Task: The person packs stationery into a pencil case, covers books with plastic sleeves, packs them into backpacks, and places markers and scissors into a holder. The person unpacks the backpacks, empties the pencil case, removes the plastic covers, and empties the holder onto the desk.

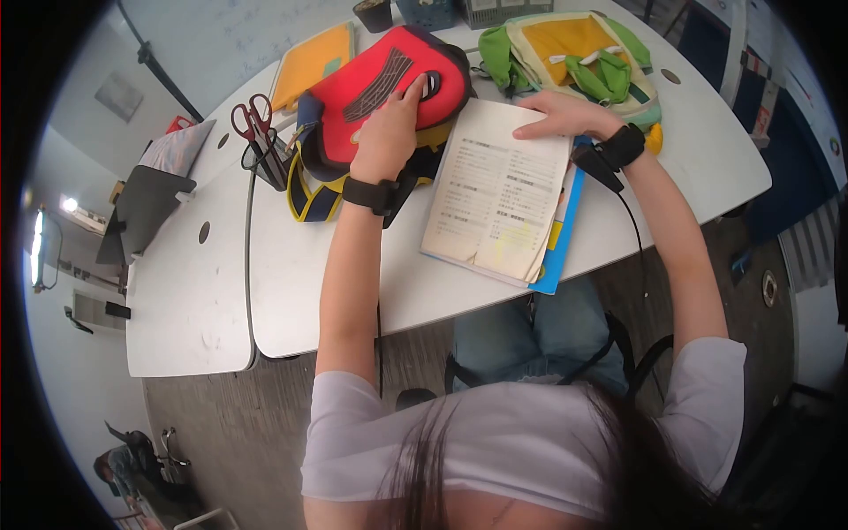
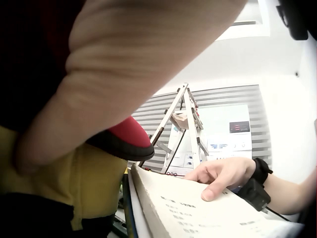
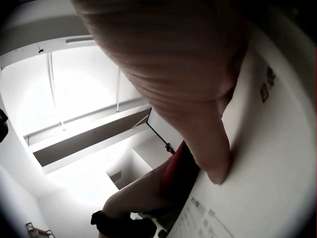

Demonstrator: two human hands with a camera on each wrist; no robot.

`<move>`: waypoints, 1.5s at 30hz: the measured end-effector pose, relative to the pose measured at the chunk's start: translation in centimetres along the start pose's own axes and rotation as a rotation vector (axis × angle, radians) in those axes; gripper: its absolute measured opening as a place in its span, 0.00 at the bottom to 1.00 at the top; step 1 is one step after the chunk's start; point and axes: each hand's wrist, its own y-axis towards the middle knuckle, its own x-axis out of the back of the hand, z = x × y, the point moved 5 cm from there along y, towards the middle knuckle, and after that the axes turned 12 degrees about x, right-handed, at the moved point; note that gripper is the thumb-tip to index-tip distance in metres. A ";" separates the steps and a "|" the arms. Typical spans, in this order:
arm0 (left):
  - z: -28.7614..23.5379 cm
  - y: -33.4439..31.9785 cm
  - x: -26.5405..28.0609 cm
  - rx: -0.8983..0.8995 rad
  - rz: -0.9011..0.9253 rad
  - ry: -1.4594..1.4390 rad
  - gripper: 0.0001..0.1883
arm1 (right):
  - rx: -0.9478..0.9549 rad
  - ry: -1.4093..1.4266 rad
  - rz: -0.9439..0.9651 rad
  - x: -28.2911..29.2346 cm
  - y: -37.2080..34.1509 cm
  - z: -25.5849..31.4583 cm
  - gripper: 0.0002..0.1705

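Note:
My left hand (image 1: 389,137) lies on the red backpack (image 1: 371,84), its fingers reaching over the front by a dark oval patch. Beside the backpack is an open-faced printed book (image 1: 495,190) on top of a blue-covered one (image 1: 565,238). The right hand (image 1: 565,117) holds the printed book by its upper right part, thumb on the page and the other fingers at the top edge. In the left wrist view that hand (image 2: 223,176) has its thumb on the page (image 2: 183,213). The right wrist view shows the thumb pressed to the paper (image 3: 262,163).
A green and yellow backpack (image 1: 583,57) lies at the back right. An orange folder (image 1: 314,66) is behind the red backpack. Scissors (image 1: 252,115) stand in a black holder (image 1: 269,163) to the left. A plant pot (image 1: 373,16) and a grey basket (image 1: 495,13) are at the far edge.

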 end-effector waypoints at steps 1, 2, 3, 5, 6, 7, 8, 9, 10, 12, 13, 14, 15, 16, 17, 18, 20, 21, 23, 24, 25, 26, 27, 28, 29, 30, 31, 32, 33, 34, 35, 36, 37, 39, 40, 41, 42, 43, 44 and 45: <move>0.2 0.2 0.4 -0.009 -0.042 -0.055 0.30 | 0.000 0.001 -0.002 0.0 0.4 0.1 0.29; 0.4 0.2 0.5 -0.011 -0.044 -0.053 0.30 | 0.039 0.067 0.031 -0.5 1.0 -0.1 0.29; 0.8 0.4 0.8 0.010 -0.056 -0.063 0.27 | 0.078 0.133 0.065 -1.0 1.6 -0.2 0.28; 1.3 0.7 1.2 0.030 -0.070 -0.074 0.24 | 0.108 0.145 0.135 -2.0 3.1 -1.0 0.28; 1.9 0.9 1.9 0.083 -0.169 -0.057 0.23 | 0.136 0.161 0.206 -2.8 3.7 -0.8 0.28; 2.6 1.0 2.6 0.135 -0.266 -0.040 0.21 | 0.135 0.161 0.204 -3.2 4.4 -0.8 0.28; 3.6 1.3 3.2 0.158 -0.411 -0.035 0.19 | 0.136 0.131 0.265 -3.9 5.1 -0.5 0.27; 4.7 1.5 4.0 0.188 -0.434 -0.048 0.20 | 0.136 0.101 0.322 -4.6 5.6 -0.3 0.27; 5.7 1.5 4.6 0.215 -0.412 -0.054 0.21 | 0.123 0.122 0.339 -5.0 6.1 -0.3 0.27; 6.4 1.4 5.2 0.242 -0.386 -0.066 0.22 | 0.103 0.085 0.362 -5.2 7.2 -0.5 0.28; 6.7 1.4 5.3 0.273 -0.365 -0.056 0.23 | 0.092 0.049 0.392 -5.4 7.7 -0.6 0.28; 6.7 1.2 5.6 0.306 -0.342 -0.044 0.24 | 0.048 0.024 0.400 -5.2 7.8 -0.3 0.27; 6.6 0.9 5.9 0.308 -0.339 -0.043 0.24 | 0.048 0.026 0.402 -5.3 8.2 -0.7 0.27; 6.2 0.8 6.2 0.310 -0.325 -0.008 0.24 | 0.027 0.093 0.434 -5.3 8.7 -1.5 0.27; 5.9 0.7 6.4 0.311 -0.310 0.025 0.23 | 0.003 0.160 0.465 -5.3 8.9 -1.8 0.27; 6.1 0.6 6.5 0.309 -0.305 0.021 0.23 | 0.001 0.145 0.488 -5.1 9.0 -1.9 0.27; 6.1 0.5 6.9 0.278 -0.304 0.027 0.23 | -0.004 0.174 0.504 -4.9 9.2 -2.2 0.27; 5.9 0.5 7.2 0.275 -0.303 0.024 0.23 | 0.000 0.198 0.522 -4.9 9.2 -2.2 0.27; 5.0 0.3 6.7 0.139 -0.033 -0.054 0.26 | -0.021 0.201 0.510 -5.0 9.4 -2.7 0.27; 4.7 -0.1 6.6 0.137 -0.034 -0.054 0.26 | 0.047 0.157 0.474 -4.9 9.6 -2.7 0.25; 3.7 -0.6 6.2 0.017 0.015 -0.058 0.31 | 0.114 0.112 0.437 -4.8 9.8 -2.7 0.24; 2.6 -1.0 5.7 -0.102 0.064 -0.063 0.38 | 0.112 0.110 0.434 -4.7 9.5 -2.1 0.24; 2.1 -1.2 5.5 -0.106 0.060 -0.065 0.38 | 0.104 0.004 0.379 -4.3 9.0 -1.2 0.25; 1.5 -1.3 4.9 -0.142 0.129 -0.069 0.41 | 0.095 -0.102 0.321 -3.9 8.4 -0.5 0.25; 0.8 -1.4 4.5 -0.182 0.198 -0.072 0.45 | 0.089 -0.110 0.314 -3.9 7.9 -0.7 0.25; 0.1 -1.7 4.8 -0.212 0.198 -0.141 0.42 | 0.133 -0.108 0.216 -3.4 7.3 -0.8 0.25; -0.4 -1.9 5.2 -0.224 0.192 -0.147 0.42 | 0.176 -0.107 0.118 -2.6 6.5 -0.8 0.24; -0.9 -2.2 5.6 -0.229 0.220 -0.178 0.40 | 0.261 -0.108 -0.005 -1.3 5.2 -0.6 0.23; -1.2 -2.4 6.0 -0.231 0.247 -0.211 0.39 | 0.259 -0.027 -0.113 0.1 3.6 -0.8 0.20; -1.6 -2.8 6.4 -0.272 0.231 -0.245 0.34 | 0.260 -0.035 -0.238 1.9 1.5 -0.9 0.19; -1.9 -3.1 6.9 -0.272 0.226 -0.253 0.34 | 0.264 -0.041 -0.358 3.6 -0.7 -1.5 0.18; -2.3 -3.5 7.4 -0.251 0.233 -0.252 0.32 | 0.221 -0.059 -0.527 5.5 -2.6 -3.1 0.16; -2.6 -3.8 7.8 -0.228 0.242 -0.251 0.31 | 0.178 -0.075 -0.695 7.5 -4.7 -5.3 0.15; -3.4 -4.1 8.1 -0.245 0.203 -0.262 0.29 | 0.078 -0.198 -0.951 11.4 -9.5 -9.5 0.15; -4.1 -4.1 8.2 -0.282 0.191 -0.286 0.28 | 0.010 -0.194 -1.048 12.4 -11.6 -11.1 0.15; -4.9 -4.0 8.2 -0.321 0.176 -0.309 0.28 | -0.057 -0.191 -1.146 13.4 -13.4 -12.6 0.15; -5.6 -3.5 8.1 -0.319 0.167 -0.310 0.28 | -0.049 -0.196 -1.144 13.9 -14.7 -14.4 0.15; -6.8 -2.9 7.6 -0.380 0.199 -0.293 0.27 | -0.106 -0.156 -1.182 14.2 -15.9 -16.8 0.15; -8.0 -2.2 7.1 -0.438 0.228 -0.276 0.26 | -0.161 -0.116 -1.217 14.5 -16.2 -18.5 0.16; -9.1 -1.2 6.4 -0.426 0.218 -0.279 0.26 | -0.149 -0.119 -1.207 14.4 -15.9 -18.7 0.16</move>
